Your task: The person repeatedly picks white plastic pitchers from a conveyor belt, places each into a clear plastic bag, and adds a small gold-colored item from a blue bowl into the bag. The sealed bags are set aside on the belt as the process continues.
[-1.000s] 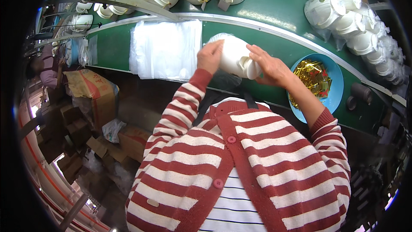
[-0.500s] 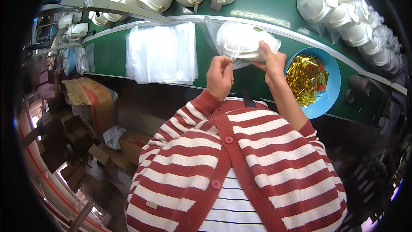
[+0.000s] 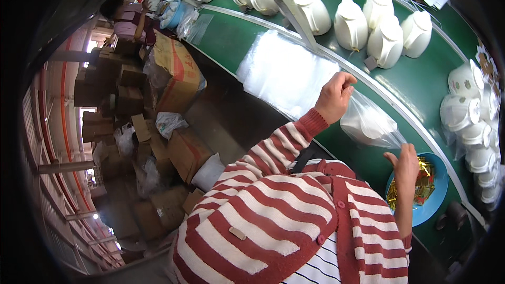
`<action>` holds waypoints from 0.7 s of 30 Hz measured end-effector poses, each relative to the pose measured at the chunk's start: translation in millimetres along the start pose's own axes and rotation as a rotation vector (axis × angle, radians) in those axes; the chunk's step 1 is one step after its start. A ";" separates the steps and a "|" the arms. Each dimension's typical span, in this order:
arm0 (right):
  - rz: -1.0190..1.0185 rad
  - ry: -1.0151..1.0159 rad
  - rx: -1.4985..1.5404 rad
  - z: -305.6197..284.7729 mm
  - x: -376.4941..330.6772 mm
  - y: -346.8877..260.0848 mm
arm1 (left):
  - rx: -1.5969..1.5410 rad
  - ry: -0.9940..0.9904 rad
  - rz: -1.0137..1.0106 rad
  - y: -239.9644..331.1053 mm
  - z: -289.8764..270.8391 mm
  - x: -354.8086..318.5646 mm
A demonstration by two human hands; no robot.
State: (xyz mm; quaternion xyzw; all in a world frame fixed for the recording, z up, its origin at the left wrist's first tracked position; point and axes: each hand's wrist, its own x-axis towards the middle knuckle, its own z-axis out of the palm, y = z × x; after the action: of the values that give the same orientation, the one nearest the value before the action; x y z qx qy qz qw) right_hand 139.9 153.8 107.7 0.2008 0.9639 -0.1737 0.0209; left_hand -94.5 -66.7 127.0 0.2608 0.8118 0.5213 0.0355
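A clear plastic bag (image 3: 386,122) stretches between my two hands, with a smooth white rounded vessel (image 3: 363,130) inside it. The vessel rests low over the green bench; the film's glare hides its details. My left hand (image 3: 336,97) is closed, pinching the bag's upper left end. At the bag's right end, the fingertips of my right hand (image 3: 406,168) meet the film, the thumb standing apart. Just beyond my right hand is a blue bowl (image 3: 441,192) of gold foil ties (image 3: 425,181), partly covered by that hand. A stack of clear bags (image 3: 286,71) lies left of my left hand.
White jugs (image 3: 350,23) stand on the green conveyor (image 3: 405,81) behind a metal rail. Bagged white vessels (image 3: 465,113) line the right side. A metal post (image 3: 289,8) rises beyond the bag stack. Cartons (image 3: 179,73) fill the floor at left; another person (image 3: 129,23) is farther back.
The view has swung left. My right hand has let go of the vessel and moved to the bag's right end. The bag is now drawn out between both hands.
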 end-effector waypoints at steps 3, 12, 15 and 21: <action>-0.036 0.156 0.122 -40.6 -3.6 -2.1 | 0.104 0.012 0.180 3.2 -16.0 1.1; 0.100 -0.050 0.374 -77.0 0.9 62.4 | 0.642 -0.425 0.451 72.2 -20.2 -3.2; -0.178 -0.062 0.478 -34.7 16.9 41.7 | 0.680 -0.504 0.414 49.4 24.1 -14.0; -0.329 0.167 0.832 22.9 41.7 -23.3 | 0.443 -0.320 0.815 48.9 81.0 -27.7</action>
State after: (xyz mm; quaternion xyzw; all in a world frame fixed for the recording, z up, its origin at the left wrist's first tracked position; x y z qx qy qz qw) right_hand 91.7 141.7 89.2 0.0495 0.8296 -0.5304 -0.1674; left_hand -25.1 3.2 126.7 0.6353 0.7194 0.2609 -0.1035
